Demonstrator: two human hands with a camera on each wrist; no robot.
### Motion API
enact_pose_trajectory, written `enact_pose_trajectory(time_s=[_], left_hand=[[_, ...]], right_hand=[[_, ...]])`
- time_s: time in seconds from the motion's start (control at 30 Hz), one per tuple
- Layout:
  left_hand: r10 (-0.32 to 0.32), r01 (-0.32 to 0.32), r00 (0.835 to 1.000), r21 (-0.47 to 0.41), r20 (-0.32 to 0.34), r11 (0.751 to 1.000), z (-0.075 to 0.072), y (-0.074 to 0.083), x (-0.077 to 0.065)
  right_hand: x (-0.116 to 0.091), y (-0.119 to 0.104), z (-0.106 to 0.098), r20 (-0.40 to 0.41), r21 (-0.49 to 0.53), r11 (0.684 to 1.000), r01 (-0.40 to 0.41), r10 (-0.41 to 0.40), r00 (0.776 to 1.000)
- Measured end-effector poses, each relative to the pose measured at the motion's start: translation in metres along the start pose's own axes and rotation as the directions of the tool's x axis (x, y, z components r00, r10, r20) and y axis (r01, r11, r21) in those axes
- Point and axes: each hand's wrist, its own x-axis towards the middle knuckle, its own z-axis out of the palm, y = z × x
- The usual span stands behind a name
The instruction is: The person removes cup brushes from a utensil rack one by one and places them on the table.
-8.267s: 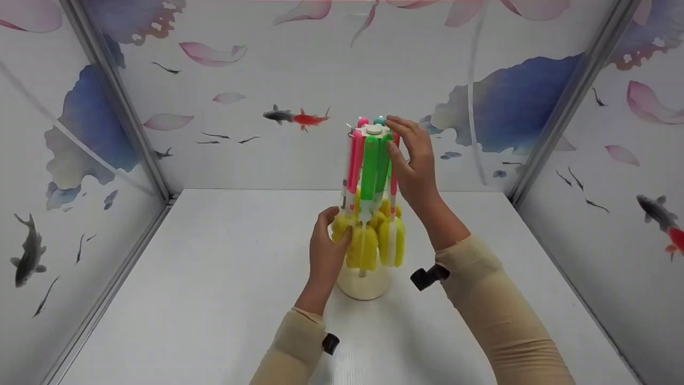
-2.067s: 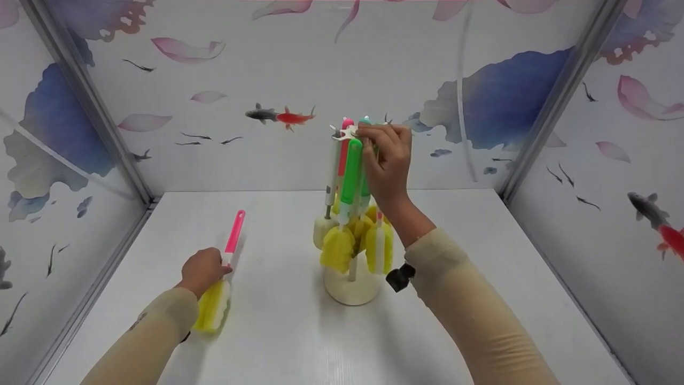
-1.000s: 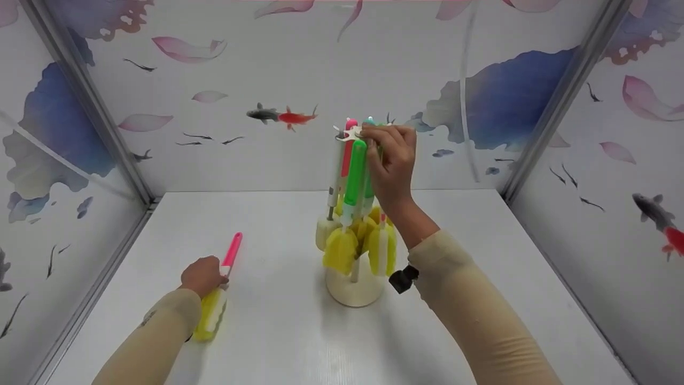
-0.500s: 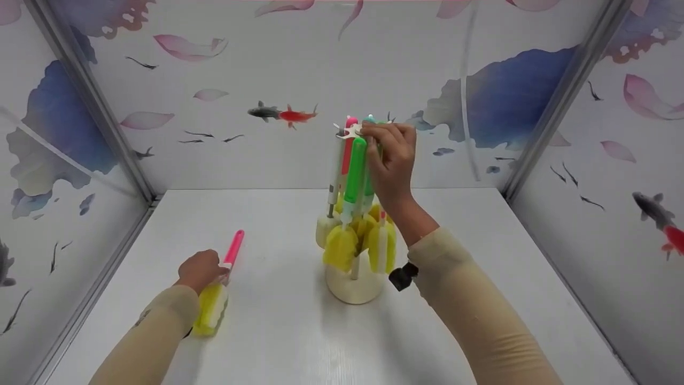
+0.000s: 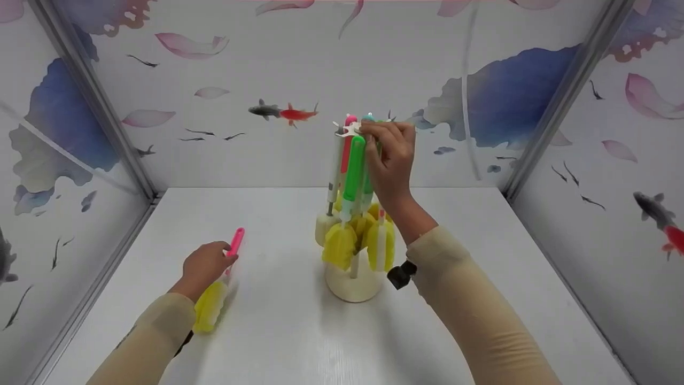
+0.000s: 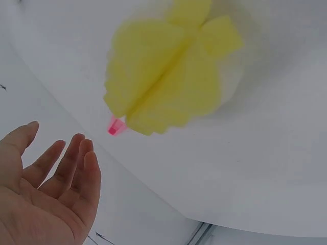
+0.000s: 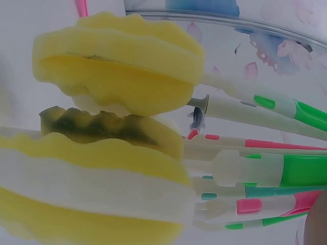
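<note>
**Right hand point(image 5: 394, 160) pinches the white stand point(image 5: 354, 290); left hand point(image 5: 206, 266) loose by the pink-handled brush point(image 5: 211, 306)**

We see the two hands well apart. The left hand's fingers are parted and relaxed at the pink handle point(image 5: 236, 241); we cannot tell whether the fingertips touch it. That brush lies on the white table point(image 5: 283, 337), to the left of the stand, with its yellow sponge toward the near side.

The right hand's thumb and fingers are clamped on the stand's top. Around the pole we find more brushes hanging handle-up, among them a green-handled brush point(image 5: 354, 168) in front and a white-handled brush point(image 5: 332, 174) on the left. From the right wrist, we notice a dark-stained sponge point(image 7: 99, 126).
</note>
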Motion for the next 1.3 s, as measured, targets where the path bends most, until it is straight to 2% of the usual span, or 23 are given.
enact_pose_trajectory(time_s=[0.33,0.47,0.6,0.7,0.8,0.97,1.2,1.3], left_hand=[[0.021,-0.025,0.998,-0.065,-0.053,0.998,-0.004,0.014,-0.01],[0.075,-0.086,0.991,-0.107,-0.109,0.99,-0.003,0.023,-0.02],[0.149,-0.176,0.968,-0.12,-0.204,0.977,-0.002,0.032,-0.029],[0.18,-0.215,0.95,-0.117,-0.254,0.969,-0.003,0.041,-0.035],[0.207,-0.25,0.937,-0.125,-0.28,0.96,-0.006,0.052,-0.04],[0.247,-0.3,0.916,-0.131,-0.315,0.945,-0.008,0.073,-0.046],[0.291,-0.376,0.863,-0.14,-0.412,0.916,-0.002,0.1,-0.058],[0.293,-0.385,0.852,-0.14,-0.435,0.912,0.0,0.112,-0.062]], right_hand=[[-0.001,-0.003,0.003,0.006,0.016,1.0,-0.023,0.023,1.0],[-0.002,-0.004,0.004,0.005,0.016,1.0,-0.026,0.026,1.0],[-0.002,-0.003,0.004,0.004,0.014,1.0,-0.02,0.02,1.0],[-0.002,-0.002,0.002,0.004,0.017,1.0,-0.003,0.003,1.0],[-0.001,0.0,0.002,0.002,0.017,1.0,0.003,-0.003,1.0],[0.0,-0.001,0.001,0.005,0.008,0.999,-0.036,0.036,0.999],[0.0,-0.004,0.002,0.007,0.0,0.998,-0.063,0.063,0.998],[0.001,-0.005,0.001,0.007,0.001,0.998,-0.068,0.068,0.998]])
